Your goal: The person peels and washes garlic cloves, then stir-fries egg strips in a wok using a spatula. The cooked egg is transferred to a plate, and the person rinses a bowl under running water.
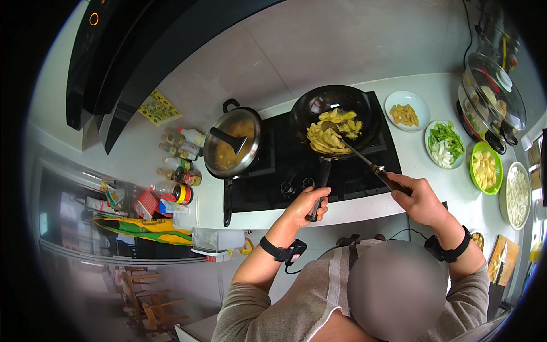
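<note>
My left hand grips the dark handle of a black wok on the right side of a black glass cooktop. In my right hand is the dark grip of a metal cooking ladle, its bowl down among yellowish sliced food in the wok. The slices lie heaped towards the wok's near left side, with some glossy pieces farther right. On the cooktop's left stands a steel pan with a glass lid and a black upright knob; brownish food shows through the glass.
Right of the cooktop are a plate of pale brown strips, a plate of cut green and white vegetables, a green basket, a bowl of white shreds, a glass-lidded pot, and a knife on a cutting board. Several bottles stand left.
</note>
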A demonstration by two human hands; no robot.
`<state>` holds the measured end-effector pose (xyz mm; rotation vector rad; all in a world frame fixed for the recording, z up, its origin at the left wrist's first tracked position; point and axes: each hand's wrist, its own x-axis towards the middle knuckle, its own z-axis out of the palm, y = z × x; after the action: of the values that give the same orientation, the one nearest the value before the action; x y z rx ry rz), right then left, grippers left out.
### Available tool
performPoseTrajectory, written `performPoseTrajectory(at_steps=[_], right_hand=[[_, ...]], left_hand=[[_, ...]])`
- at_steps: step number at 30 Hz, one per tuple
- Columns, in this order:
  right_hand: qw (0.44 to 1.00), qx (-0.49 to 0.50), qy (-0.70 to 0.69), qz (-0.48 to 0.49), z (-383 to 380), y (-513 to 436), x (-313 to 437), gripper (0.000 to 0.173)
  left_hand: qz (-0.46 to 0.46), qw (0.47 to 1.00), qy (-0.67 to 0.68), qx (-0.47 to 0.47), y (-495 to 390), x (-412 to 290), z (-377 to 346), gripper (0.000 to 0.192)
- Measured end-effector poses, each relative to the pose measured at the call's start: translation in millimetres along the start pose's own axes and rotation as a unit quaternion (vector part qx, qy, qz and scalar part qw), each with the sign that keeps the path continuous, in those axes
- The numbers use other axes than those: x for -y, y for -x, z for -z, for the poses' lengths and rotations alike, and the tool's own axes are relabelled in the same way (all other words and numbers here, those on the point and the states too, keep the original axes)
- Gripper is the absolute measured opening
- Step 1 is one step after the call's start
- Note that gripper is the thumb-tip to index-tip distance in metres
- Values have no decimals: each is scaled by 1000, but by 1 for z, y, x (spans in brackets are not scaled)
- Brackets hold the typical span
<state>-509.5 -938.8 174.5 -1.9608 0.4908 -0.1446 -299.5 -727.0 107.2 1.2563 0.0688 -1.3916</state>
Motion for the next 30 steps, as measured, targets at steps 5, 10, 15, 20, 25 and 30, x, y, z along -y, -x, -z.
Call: performPoseTrajectory(at_steps=[5,10,15,20,25,30], right_hand=[[993,-12,-98,-69,6,-9,-12,36],[948,17,-280,-153,18,-14,-18,42],[925,37,-344,-155,14,-24,-24,41],[891,32,-418,-174,12,-31,-28,39],[882,51,-437,-170,0,-36,-29,37],[877,16,-439,-192,3,-40,-31,35]], left_hand=[[2,1000,-3,-12,0,0,0,18],[-3,1000,-3,-6,-1,0,0,18],[0,1000,-1,3,-1,0,1,18],[-7,1000,-3,-4,-1,1,0,17],[-7,1000,-2,-10,-1,2,0,16],[4,1000,4,-6,-2,1,3,20]])
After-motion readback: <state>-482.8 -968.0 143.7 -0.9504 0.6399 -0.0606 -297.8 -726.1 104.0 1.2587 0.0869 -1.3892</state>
